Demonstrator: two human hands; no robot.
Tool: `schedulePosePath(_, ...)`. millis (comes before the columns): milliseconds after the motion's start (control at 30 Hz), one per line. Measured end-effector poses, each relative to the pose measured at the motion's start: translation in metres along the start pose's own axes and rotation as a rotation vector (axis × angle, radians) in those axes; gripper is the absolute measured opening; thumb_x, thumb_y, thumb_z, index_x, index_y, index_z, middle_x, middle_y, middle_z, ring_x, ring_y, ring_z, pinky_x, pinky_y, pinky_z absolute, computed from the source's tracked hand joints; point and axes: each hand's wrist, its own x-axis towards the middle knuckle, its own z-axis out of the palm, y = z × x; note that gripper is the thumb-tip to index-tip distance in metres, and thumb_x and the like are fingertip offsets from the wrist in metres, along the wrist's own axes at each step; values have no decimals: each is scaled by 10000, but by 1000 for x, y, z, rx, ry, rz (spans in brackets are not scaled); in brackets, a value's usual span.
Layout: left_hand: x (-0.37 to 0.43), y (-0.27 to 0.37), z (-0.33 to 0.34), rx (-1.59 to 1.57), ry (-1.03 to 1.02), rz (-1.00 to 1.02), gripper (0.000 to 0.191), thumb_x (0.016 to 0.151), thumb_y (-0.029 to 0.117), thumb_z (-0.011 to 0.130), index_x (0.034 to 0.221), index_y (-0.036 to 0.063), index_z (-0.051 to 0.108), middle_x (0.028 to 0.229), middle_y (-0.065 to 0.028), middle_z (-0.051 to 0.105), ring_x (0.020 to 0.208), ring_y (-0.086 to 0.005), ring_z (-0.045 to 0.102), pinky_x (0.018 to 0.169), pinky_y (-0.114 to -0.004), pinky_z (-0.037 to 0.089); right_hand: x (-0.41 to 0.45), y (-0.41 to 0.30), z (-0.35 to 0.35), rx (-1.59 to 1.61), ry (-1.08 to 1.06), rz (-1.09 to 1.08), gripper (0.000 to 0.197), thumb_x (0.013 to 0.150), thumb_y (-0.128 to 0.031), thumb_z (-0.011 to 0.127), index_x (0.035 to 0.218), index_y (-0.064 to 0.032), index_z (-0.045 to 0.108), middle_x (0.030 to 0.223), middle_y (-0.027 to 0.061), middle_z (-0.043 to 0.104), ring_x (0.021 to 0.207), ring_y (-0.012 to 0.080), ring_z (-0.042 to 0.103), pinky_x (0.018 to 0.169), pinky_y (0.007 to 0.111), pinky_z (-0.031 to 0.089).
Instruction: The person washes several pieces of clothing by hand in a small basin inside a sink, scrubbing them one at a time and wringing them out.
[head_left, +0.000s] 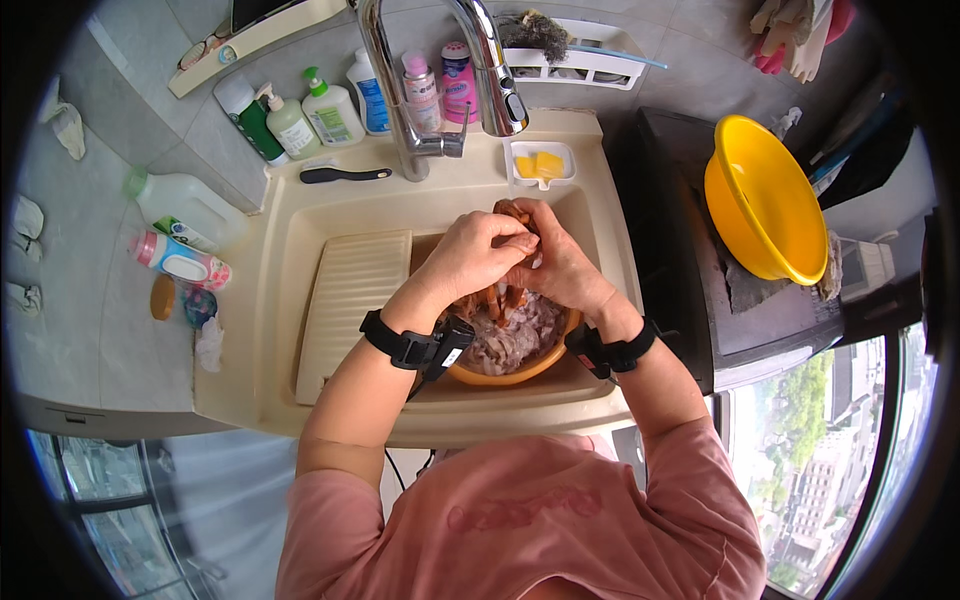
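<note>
My left hand and my right hand meet under the chrome faucet, both gripping a reddish-brown piece of food whose kind I cannot tell. A thin stream of water falls by it. More reddish-brown strands hang below my hands. Beneath them, an orange-yellow basin in the sink holds a heap of wet, greyish-pink pieces, perhaps meat. The fingertips of both hands nearly touch each other, and they partly hide the piece.
A ribbed washboard lies in the left of the cream sink. Behind stand several bottles, a black-handled brush and a white soap dish with yellow soap. A large yellow basin leans at right.
</note>
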Motion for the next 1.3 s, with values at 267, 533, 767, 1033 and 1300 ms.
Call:
schedulePosePath(267, -21, -94, 40, -393, -25, -156, 232, 680, 101, 675, 842, 14, 532, 773, -51, 582, 703, -107, 539, 649, -241, 435, -24, 1, -11, 344, -17, 516, 167, 763, -65, 623, 884, -3, 526, 781, 27, 559, 692, 94, 532, 659, 227, 446)
schedulePosePath(533, -27, -70, 64, -501, 54, -72, 199, 741, 92, 633, 898, 14, 539, 805, -17, 581, 777, -98, 540, 732, -231, 433, -21, -16, -22, 425, 185, 435, 147, 738, -90, 651, 735, -20, 522, 648, 13, 544, 562, 81, 512, 514, 209, 427)
schedulePosePath(767, -22, -82, 47, -589, 118, -158, 166, 791, 122, 579, 923, 25, 554, 879, -27, 580, 848, -81, 523, 756, -228, 423, -23, -19, -15, 93, 93, 476, 252, 807, -264, 596, 751, -22, 559, 688, -7, 543, 610, 45, 474, 561, 188, 415)
schedulePosePath(1033, -22, -59, 9, -413, 88, 22, 145, 801, 151, 589, 795, 21, 524, 722, 32, 504, 643, -36, 429, 567, -175, 367, -18, -39, -23, 514, 307, 328, 214, 837, -211, 553, 798, -2, 571, 704, 1, 566, 621, 52, 492, 574, 193, 420)
schedulePosePath(1300, -51, -72, 46, -960, 45, -125, 170, 729, 122, 671, 784, 10, 554, 747, 24, 545, 679, -61, 493, 646, -199, 432, -1, -73, -30, 491, 353, 220, 199, 836, -189, 552, 713, -32, 549, 625, -35, 504, 549, 26, 411, 505, 181, 365)
